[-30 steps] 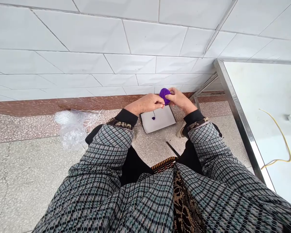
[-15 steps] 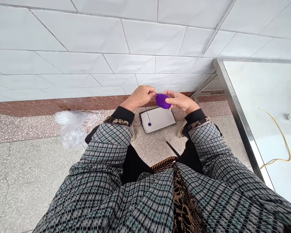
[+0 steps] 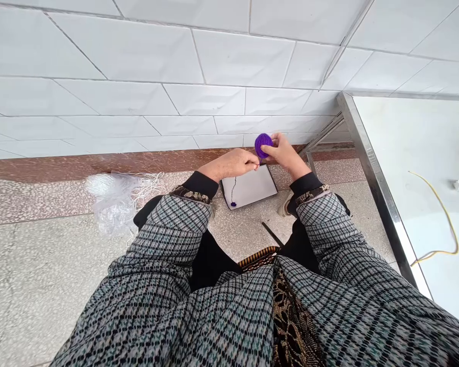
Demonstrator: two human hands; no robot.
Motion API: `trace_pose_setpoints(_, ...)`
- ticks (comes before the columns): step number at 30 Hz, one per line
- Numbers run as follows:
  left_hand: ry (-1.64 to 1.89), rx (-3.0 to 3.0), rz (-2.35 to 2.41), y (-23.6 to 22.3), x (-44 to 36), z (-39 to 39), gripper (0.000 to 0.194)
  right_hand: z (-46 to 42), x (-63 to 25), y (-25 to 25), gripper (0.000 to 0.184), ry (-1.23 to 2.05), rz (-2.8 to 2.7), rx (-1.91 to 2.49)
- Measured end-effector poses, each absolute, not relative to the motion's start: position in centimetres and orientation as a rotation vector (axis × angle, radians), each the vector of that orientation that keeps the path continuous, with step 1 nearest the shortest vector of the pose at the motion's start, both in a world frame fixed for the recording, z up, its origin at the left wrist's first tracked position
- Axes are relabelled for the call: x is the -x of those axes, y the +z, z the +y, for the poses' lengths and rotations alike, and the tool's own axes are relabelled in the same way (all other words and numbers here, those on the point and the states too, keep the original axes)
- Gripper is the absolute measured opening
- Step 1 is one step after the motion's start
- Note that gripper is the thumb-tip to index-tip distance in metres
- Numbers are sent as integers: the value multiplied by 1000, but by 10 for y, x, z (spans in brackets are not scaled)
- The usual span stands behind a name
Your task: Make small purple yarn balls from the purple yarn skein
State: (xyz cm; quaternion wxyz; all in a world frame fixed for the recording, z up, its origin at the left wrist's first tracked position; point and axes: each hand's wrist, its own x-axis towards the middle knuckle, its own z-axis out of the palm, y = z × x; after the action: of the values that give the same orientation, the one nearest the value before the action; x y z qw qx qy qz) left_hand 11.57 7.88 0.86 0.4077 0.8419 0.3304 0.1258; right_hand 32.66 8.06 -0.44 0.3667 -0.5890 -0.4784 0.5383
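Note:
My right hand (image 3: 285, 153) grips a small purple ball of yarn (image 3: 262, 144) held out in front of me, close to the white tiled wall. My left hand (image 3: 235, 163) is closed in a pinch on the loose purple strand (image 3: 233, 191) coming off the ball. That strand hangs down from my left fingers and ends in a little knot above a white rectangular board (image 3: 249, 186) lying on the floor between my knees.
A clear plastic bag with white cord (image 3: 117, 199) lies on the floor at the left. A metal-edged table (image 3: 371, 168) stands at the right with a yellow cable (image 3: 441, 214) on it. A thin dark stick (image 3: 272, 235) lies on the speckled floor.
The ball turned in my right hand and rose slightly. My left hand dropped back toward the board, and the hanging strand grew longer, its end now lower.

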Motion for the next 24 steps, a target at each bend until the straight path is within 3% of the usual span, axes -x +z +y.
trace_pose_setpoints(4, 566, -2123, 958, 11, -107, 86, 22, 74, -327, 4, 42, 1571, -1475, 1592)
trace_pose_setpoints(9, 709, -2063, 1155, 8, -102, 97, 20, 65, -332, 18, 47, 1951, -1384, 1098)
trace_pose_setpoints(14, 571, -1947, 1122, 5, -112, 90, 24, 72, -333, 17, 66, 1709, -1122, 922)
trace_pose_setpoints(20, 317, -2075, 764, 11, -118, 77, 23, 80, -327, 7, 41, 1426, -1029, 1326)
trace_pose_setpoints(24, 482, -2073, 873, 14, -113, 77, 24, 73, -326, 10, 39, 1547, -1317, 1596)
